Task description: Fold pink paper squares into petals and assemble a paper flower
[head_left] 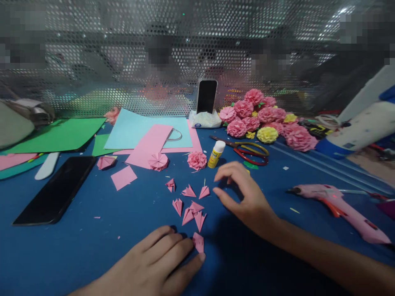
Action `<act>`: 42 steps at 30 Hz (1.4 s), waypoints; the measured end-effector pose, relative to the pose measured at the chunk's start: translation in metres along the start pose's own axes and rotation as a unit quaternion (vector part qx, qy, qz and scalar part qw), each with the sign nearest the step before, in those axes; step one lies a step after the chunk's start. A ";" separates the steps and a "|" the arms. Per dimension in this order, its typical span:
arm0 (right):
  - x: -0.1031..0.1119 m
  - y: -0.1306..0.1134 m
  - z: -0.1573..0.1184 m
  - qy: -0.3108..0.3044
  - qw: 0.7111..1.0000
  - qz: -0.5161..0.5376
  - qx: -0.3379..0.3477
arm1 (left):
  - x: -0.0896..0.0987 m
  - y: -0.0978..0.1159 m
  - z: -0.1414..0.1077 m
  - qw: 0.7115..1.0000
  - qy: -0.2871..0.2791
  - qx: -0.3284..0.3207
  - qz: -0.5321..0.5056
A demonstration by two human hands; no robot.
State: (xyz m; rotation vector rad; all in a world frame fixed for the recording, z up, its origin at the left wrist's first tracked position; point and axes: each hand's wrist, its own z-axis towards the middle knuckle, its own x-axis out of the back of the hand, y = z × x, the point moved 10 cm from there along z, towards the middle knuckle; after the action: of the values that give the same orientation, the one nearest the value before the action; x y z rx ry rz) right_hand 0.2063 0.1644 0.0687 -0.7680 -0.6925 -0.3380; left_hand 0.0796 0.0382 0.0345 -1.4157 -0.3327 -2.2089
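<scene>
My left hand [157, 259] is low in the middle, its thumb and index finger pinching a folded pink paper piece [199, 241]. Just beyond it, several more folded pink pieces [187, 216] lie loosely grouped on the blue table. To their right hovers my right hand [247, 201], with thumb and fingers curved apart and nothing visible between them. Past its fingertips stands a glue stick [217, 154] with a white cap. A ruffled pink paper flower [197, 160] and a pleated pink paper rosette [158, 161] sit to the left of the glue stick.
Scissors [247, 149] and a pink glue gun [339, 205] lie to the right. Finished paper flowers [256, 115] are heaped at the back. A dark phone [55, 191] and coloured sheets [148, 131] occupy the left. Behind a propped phone [206, 96] rises a perforated metal screen [123, 74].
</scene>
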 end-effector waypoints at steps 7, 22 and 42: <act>0.035 0.057 0.026 0.099 0.993 0.005 -0.069 | 0.000 0.011 0.001 0.998 -0.028 -0.047 0.019; 0.015 0.005 0.037 -0.048 0.997 0.040 -0.035 | -0.010 0.016 0.000 0.990 -0.104 -0.095 0.002; -0.040 -0.041 -0.012 -0.188 0.976 0.105 -0.010 | -0.002 0.010 0.000 0.997 -0.039 -0.049 -0.036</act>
State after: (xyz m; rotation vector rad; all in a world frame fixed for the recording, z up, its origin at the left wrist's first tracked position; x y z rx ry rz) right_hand 0.1613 0.1292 0.0560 -0.9276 -0.9536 -0.0032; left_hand 0.0859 0.0305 0.0323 -1.5674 -0.3088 -2.2596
